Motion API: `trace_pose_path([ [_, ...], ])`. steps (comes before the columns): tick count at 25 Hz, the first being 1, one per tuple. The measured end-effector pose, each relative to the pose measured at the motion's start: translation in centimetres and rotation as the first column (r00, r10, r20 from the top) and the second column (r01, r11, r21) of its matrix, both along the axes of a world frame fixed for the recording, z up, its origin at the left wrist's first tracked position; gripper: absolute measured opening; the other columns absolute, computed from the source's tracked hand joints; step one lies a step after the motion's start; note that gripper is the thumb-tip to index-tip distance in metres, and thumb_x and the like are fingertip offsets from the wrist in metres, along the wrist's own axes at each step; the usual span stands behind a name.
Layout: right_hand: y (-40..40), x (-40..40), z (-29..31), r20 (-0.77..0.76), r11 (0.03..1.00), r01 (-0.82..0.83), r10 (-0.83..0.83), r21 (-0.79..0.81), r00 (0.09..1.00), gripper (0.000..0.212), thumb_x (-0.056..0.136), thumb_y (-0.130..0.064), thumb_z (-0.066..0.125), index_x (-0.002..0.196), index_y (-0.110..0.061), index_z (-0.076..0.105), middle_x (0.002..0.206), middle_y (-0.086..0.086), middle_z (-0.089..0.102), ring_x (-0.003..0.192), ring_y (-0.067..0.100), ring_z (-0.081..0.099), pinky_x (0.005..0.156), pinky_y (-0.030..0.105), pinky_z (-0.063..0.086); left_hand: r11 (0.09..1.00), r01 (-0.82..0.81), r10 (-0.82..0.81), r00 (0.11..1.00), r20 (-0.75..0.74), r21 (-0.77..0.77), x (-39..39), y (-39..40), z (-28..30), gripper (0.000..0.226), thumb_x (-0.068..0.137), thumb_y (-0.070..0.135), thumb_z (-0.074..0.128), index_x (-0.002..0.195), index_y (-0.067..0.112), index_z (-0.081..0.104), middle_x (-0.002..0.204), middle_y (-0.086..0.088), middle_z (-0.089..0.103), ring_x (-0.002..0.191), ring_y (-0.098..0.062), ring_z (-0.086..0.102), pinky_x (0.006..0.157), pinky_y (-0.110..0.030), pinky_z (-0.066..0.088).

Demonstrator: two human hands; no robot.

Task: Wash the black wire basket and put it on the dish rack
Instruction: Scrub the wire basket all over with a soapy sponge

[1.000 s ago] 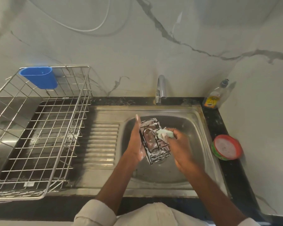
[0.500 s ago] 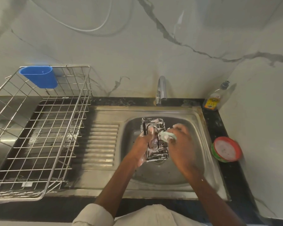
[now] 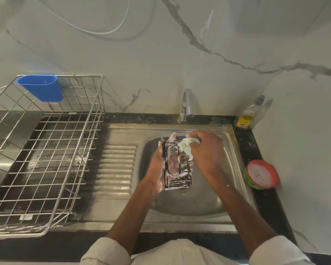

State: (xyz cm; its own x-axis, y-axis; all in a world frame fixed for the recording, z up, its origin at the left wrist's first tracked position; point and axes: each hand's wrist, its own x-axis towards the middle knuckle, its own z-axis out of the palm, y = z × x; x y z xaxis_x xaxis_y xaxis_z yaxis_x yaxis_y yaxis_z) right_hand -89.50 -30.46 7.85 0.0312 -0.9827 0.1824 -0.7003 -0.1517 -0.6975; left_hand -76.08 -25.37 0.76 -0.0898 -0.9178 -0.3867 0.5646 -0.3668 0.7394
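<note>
left hand (image 3: 159, 169) gripping, right hand (image 3: 204, 150) clenched

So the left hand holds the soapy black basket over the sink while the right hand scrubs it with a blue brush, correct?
Not a brush. The head view shows the right hand scrubbing with a pale green cloth. The left hand does hold the soapy black basket over the sink.

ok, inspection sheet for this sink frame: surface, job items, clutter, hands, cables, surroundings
Surface: steel sink with ribbed drainboard set in a dark counter; tap shows no running water.
Job's things: black wire basket soapy, held over the basin; dish rack on the left, with a blue cup hung on its back rim.
Clutter: soap bottle in the back corner; red-rimmed tub on the right counter.
Hands: left hand holds the basket; right hand grips a pale scrub cloth against it.
Cables: white cord looping on the wall.
Surroundings: marble-pattern wall.
</note>
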Motion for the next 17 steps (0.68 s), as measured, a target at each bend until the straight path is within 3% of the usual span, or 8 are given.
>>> trace_pose_path([
  [1, 0.7, 0.3, -0.2, 0.015, 1.000, -0.024, 0.024, 0.011, 1.000, 0.030, 0.082, 0.001, 0.069, 0.100, -0.020, 0.079, 0.101, -0.007, 0.074, 0.084, 0.001, 0.064, 0.075, 0.001, 0.042, 1.000, -0.026, 0.026, 0.999, 0.019, 0.004, 0.2, -0.1, 0.1, 0.054, 0.107, 0.071, 0.030, 0.150, 0.049, 0.055, 0.113, -0.015, 0.075, 0.091, -0.030, 0.071, 0.089, -0.045, 0.057],
  [3, 2.7, 0.4, -0.9, -0.007, 0.991, -0.096, 0.097, 0.095, 0.995, 0.031, 0.086, 0.001, 0.067, 0.104, -0.022, 0.078, 0.102, -0.009, 0.073, 0.082, 0.000, 0.066, 0.071, 0.007, 0.049, 0.998, -0.070, 0.069, 0.997, 0.035, 0.012, 0.7, -0.4, -0.5, 0.055, 0.106, 0.074, 0.031, 0.149, 0.051, 0.056, 0.080, -0.007, 0.065, 0.069, -0.018, 0.053, 0.073, -0.038, 0.039],
  [4, 3.7, 0.1, -1.3, -0.028, 0.982, -0.138, 0.143, 0.127, 0.989, 0.032, 0.085, 0.001, 0.067, 0.103, -0.023, 0.079, 0.101, -0.010, 0.074, 0.081, 0.000, 0.066, 0.070, 0.010, 0.051, 0.996, -0.085, 0.085, 0.996, 0.034, 0.023, 0.8, -0.5, -0.8, 0.056, 0.106, 0.075, 0.029, 0.150, 0.051, 0.055, 0.082, -0.008, 0.068, 0.072, -0.018, 0.055, 0.073, -0.039, 0.038],
  [7, 4.8, -1.4, -0.8, 0.099, 0.927, -0.246, 0.227, 0.284, 0.969, 0.031, 0.078, 0.001, 0.072, 0.094, -0.024, 0.081, 0.090, -0.012, 0.078, 0.078, -0.002, 0.071, 0.068, 0.014, 0.054, 0.994, -0.102, 0.103, 0.995, 0.000, 0.039, 1.0, -0.7, -1.1, 0.061, 0.106, 0.075, 0.022, 0.149, 0.050, 0.056, 0.130, -0.021, 0.072, 0.106, -0.034, 0.070, 0.094, -0.052, 0.055],
  [10, 3.0, -1.5, 0.8, 0.401, 0.852, -0.302, 0.122, 0.427, 0.908, 0.030, 0.082, 0.009, 0.070, 0.099, -0.014, 0.079, 0.091, -0.003, 0.079, 0.079, 0.007, 0.075, 0.064, 0.020, 0.059, 0.997, -0.062, 0.061, 0.998, 0.027, 0.051, 0.3, -0.4, -0.7, 0.063, 0.107, 0.074, 0.020, 0.152, 0.047, 0.054, 0.119, -0.020, 0.072, 0.091, -0.026, 0.074, 0.076, -0.039, 0.061],
  [13, 0.3, -0.6, 0.8, 0.447, 0.922, -0.081, -0.105, 0.378, 0.888, 0.028, 0.083, 0.010, 0.070, 0.099, -0.011, 0.077, 0.094, 0.002, 0.078, 0.084, 0.011, 0.076, 0.066, 0.023, 0.061, 0.996, -0.037, 0.041, 0.998, -0.044, 0.080, -0.6, -0.3, -0.2, 0.067, 0.107, 0.074, 0.022, 0.154, 0.038, 0.054, 0.139, -0.023, 0.068, 0.123, -0.044, 0.068, 0.100, -0.058, 0.059],
  [16, 0.0, 0.1, -0.1, 0.540, 0.946, 0.073, -0.243, 0.316, 0.806, 0.029, 0.081, 0.008, 0.071, 0.097, -0.015, 0.078, 0.093, -0.003, 0.078, 0.087, 0.011, 0.075, 0.079, 0.034, 0.063, 0.994, -0.042, 0.049, 0.996, -0.077, 0.099, -0.4, -0.6, 0.1, 0.076, 0.104, 0.078, 0.024, 0.156, 0.030, 0.053, 0.145, -0.031, 0.061, 0.133, -0.051, 0.058, 0.109, -0.063, 0.051],
  [17, 0.5, 0.2, -0.4, 0.523, 0.957, 0.094, -0.231, 0.276, 0.820, 0.030, 0.081, 0.008, 0.070, 0.098, -0.016, 0.078, 0.093, -0.004, 0.078, 0.087, 0.008, 0.075, 0.081, 0.034, 0.063, 0.994, -0.053, 0.060, 0.995, -0.078, 0.097, -0.3, -0.6, 0.3, 0.075, 0.105, 0.078, 0.025, 0.154, 0.031, 0.055, 0.145, -0.029, 0.062, 0.135, -0.050, 0.058, 0.111, -0.064, 0.050],
])
